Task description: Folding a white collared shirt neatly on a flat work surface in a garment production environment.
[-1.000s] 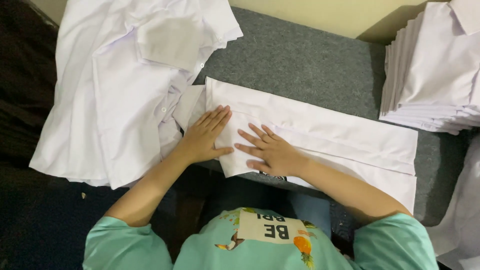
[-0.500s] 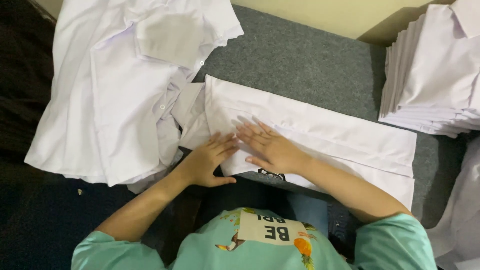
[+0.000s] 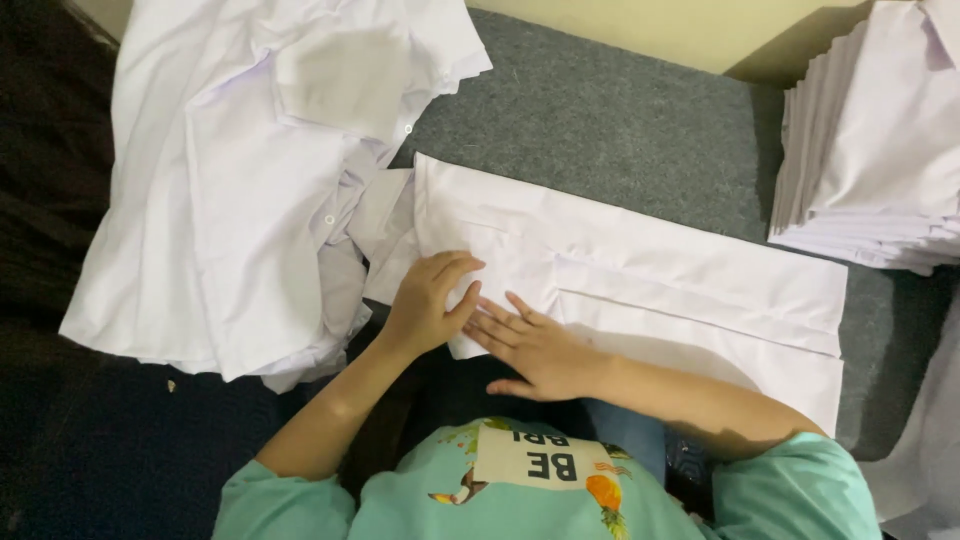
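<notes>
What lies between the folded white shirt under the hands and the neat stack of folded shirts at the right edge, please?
Only bare grey carpet, seen in the head view, separates the folded shirt from the stack.

A long white cotton shirt folded into a narrow rectangle (image 3: 640,270) is laid flat across the grey felt-like surface, slanted from upper left down to lower right. Lengthwise creases and layered folded edges are seen along it. Its near left corner is pressed down and partly covered.
</notes>
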